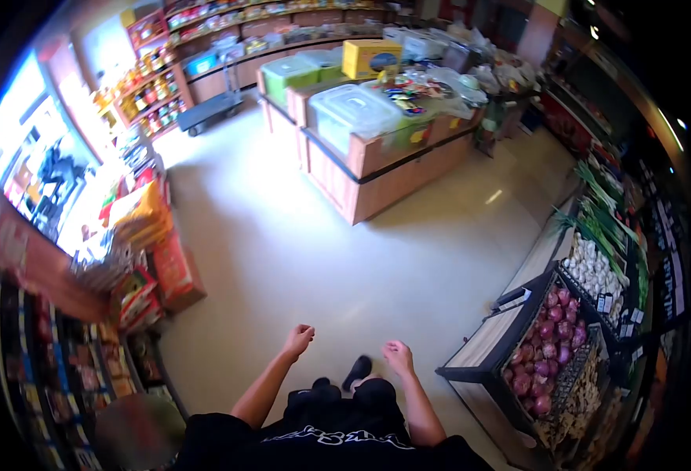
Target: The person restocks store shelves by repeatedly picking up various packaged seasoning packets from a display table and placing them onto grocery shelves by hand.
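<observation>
Taking the middle of your view as the clock's centre, your left hand (pixel 299 339) is at about 7 o'clock and your right hand (pixel 399 357) at about 5 o'clock, both in the air above the pale floor (pixel 322 275). The fingers of both hands are loosely bent inward; how far each grip is closed I cannot tell, and nothing shows held in either. The red onions (pixel 549 345) lie heaped at 4 o'clock in a dark-rimmed bin (pixel 471 375), whose near corner is beside your right hand, but apart from it. Further along the same display are the garlic (pixel 592 263) and the leeks (pixel 596 208), around 3 o'clock. The floor is smooth and a little shiny, with a wide whitish glare toward 10 o'clock. Your shoe (pixel 357 373) stands on it near 6 o'clock. A wooden counter (pixel 400 182) is at 12 to 1 o'clock, bearing a lidded clear tub (pixel 353 110) and a yellow box (pixel 371 59). A flat trolley (pixel 212 114) stands between 10 and 11, before stocked shelves (pixel 149 94). Strong daylight enters by the window (pixel 31 149) between 9 and 10, and a red box (pixel 176 271) sits on the floor between 8 and 9.
</observation>
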Motion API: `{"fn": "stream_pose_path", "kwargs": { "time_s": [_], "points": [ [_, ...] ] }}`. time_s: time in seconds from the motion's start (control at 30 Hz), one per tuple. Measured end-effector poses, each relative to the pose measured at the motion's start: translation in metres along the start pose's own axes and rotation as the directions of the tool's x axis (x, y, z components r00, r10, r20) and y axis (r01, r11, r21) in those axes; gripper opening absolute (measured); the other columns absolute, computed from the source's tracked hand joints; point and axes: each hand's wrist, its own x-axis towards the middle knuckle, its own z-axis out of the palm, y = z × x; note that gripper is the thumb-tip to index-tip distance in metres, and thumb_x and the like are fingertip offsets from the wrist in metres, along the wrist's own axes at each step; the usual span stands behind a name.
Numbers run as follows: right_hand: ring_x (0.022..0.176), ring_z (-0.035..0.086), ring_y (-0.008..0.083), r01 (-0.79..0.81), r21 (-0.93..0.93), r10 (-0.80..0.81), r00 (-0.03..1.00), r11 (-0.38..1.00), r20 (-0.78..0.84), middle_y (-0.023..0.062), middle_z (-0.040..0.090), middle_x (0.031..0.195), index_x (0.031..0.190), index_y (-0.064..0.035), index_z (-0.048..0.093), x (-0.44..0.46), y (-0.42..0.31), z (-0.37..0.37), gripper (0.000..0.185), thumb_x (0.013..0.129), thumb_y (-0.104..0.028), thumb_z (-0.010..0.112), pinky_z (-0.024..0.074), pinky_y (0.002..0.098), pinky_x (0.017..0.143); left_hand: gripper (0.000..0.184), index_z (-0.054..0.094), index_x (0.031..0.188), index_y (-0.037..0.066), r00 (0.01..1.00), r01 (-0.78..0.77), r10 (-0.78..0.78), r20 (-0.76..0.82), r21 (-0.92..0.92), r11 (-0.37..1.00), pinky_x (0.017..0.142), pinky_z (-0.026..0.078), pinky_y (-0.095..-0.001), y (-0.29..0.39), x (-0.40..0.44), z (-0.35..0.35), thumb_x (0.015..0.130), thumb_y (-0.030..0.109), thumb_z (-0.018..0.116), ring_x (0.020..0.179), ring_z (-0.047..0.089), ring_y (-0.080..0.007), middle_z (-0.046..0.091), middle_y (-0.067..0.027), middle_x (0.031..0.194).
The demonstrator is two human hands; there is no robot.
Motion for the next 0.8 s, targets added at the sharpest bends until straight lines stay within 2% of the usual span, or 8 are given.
{"fn": "stream_pose_path", "kwargs": {
  "time_s": [0.1, 0.2, 0.27, 0.37, 0.47, 0.6, 0.7, 0.8],
  "points": [
    [0.065, 0.062, 0.0136, -0.093, 0.082, 0.100, 0.990, 0.992, -0.098, 0.0089, 0.066, 0.084, 0.109, 0.0024, 0.062, 0.103, 0.026, -0.040, 0.034, 0.082, -0.017, 0.070, 0.0498, 0.0265, 0.057, 0.033, 0.061, 0.102, -0.001, 0.989, -0.114, 0.103, 0.102, 0.105, 0.988, 0.073, 0.048, -0.0318, 0.097, 0.098, 0.074, 0.087, 0.029, 0.060, 0.081, 0.060, -0.0166, 0.064, -0.0075, 0.088],
    [0.063, 0.061, 0.0128, -0.125, 0.172, 0.146, 0.982, 0.977, -0.119, 0.0084, 0.066, 0.083, 0.107, 0.0028, 0.062, 0.185, 0.024, -0.074, 0.034, 0.080, -0.016, 0.070, 0.0486, 0.0256, 0.055, 0.032, 0.062, 0.100, 0.000, 0.983, -0.147, 0.128, 0.135, 0.142, 0.979, 0.071, 0.048, -0.0322, 0.135, 0.168, 0.130, 0.087, 0.029, 0.060, 0.079, 0.060, -0.0166, 0.065, -0.0075, 0.086],
    [0.063, 0.061, 0.0127, -0.099, 0.190, 0.128, 0.981, 0.977, -0.144, 0.0084, 0.066, 0.083, 0.106, 0.0027, 0.062, 0.238, 0.014, -0.099, 0.033, 0.079, -0.016, 0.070, 0.0484, 0.0256, 0.054, 0.033, 0.063, 0.099, 0.001, 0.982, -0.098, 0.068, 0.176, 0.168, 0.981, 0.069, 0.049, -0.0323, 0.139, 0.214, 0.163, 0.085, 0.031, 0.062, 0.079, 0.060, -0.0169, 0.065, -0.0072, 0.084],
    [0.066, 0.061, 0.0137, -0.067, 0.172, 0.095, 0.983, 0.983, -0.159, 0.0085, 0.066, 0.084, 0.105, 0.0012, 0.062, 0.319, -0.026, -0.141, 0.032, 0.079, -0.017, 0.068, 0.0498, 0.0275, 0.058, 0.033, 0.064, 0.098, 0.001, 0.976, -0.005, -0.033, 0.216, 0.176, 0.984, 0.070, 0.050, -0.0320, 0.194, 0.253, 0.209, 0.083, 0.030, 0.064, 0.080, 0.062, -0.0165, 0.066, -0.0071, 0.083],
    [0.070, 0.063, 0.0158, 0.018, 0.007, -0.017, 0.988, 1.000, -0.154, 0.0089, 0.066, 0.085, 0.106, 0.0009, 0.062, 0.414, -0.056, -0.176, 0.033, 0.079, -0.018, 0.068, 0.0510, 0.0296, 0.063, 0.034, 0.061, 0.104, 0.002, 0.970, -0.036, -0.016, 0.241, 0.213, 0.976, 0.072, 0.050, -0.0332, 0.234, 0.314, 0.240, 0.086, 0.031, 0.062, 0.086, 0.061, -0.0177, 0.065, -0.0072, 0.093],
    [0.076, 0.064, 0.0165, 0.067, 0.107, -0.052, 0.990, 0.992, -0.133, 0.0098, 0.067, 0.089, 0.109, 0.0014, 0.062, 0.513, -0.113, -0.202, 0.038, 0.080, -0.022, 0.069, 0.0510, 0.0300, 0.066, 0.034, 0.060, 0.107, 0.004, 0.984, 0.036, -0.066, 0.168, 0.179, 0.983, 0.072, 0.049, -0.0322, 0.277, 0.389, 0.261, 0.087, 0.032, 0.062, 0.089, 0.061, -0.0178, 0.065, -0.0067, 0.097],
    [0.078, 0.064, 0.0162, 0.082, 0.182, -0.066, 0.994, 0.980, -0.092, 0.0108, 0.067, 0.093, 0.109, 0.0008, 0.061, 0.594, -0.146, -0.211, 0.037, 0.081, -0.022, 0.069, 0.0511, 0.0297, 0.068, 0.033, 0.061, 0.106, 0.005, 0.990, -0.007, -0.011, 0.143, 0.121, 0.993, 0.072, 0.048, -0.0321, 0.306, 0.459, 0.271, 0.087, 0.031, 0.063, 0.089, 0.061, -0.0176, 0.065, -0.0066, 0.097],
    [0.078, 0.064, 0.0161, 0.131, 0.057, -0.127, 0.989, 0.990, -0.073, 0.0108, 0.067, 0.095, 0.110, 0.0001, 0.061, 0.680, -0.176, -0.220, 0.036, 0.082, -0.021, 0.069, 0.0512, 0.0297, 0.068, 0.030, 0.061, 0.106, 0.004, 0.992, 0.060, -0.063, 0.108, 0.030, 0.998, 0.072, 0.048, -0.0321, 0.335, 0.545, 0.276, 0.086, 0.027, 0.063, 0.086, 0.061, -0.0174, 0.065, -0.0061, 0.095]
  ]
}}
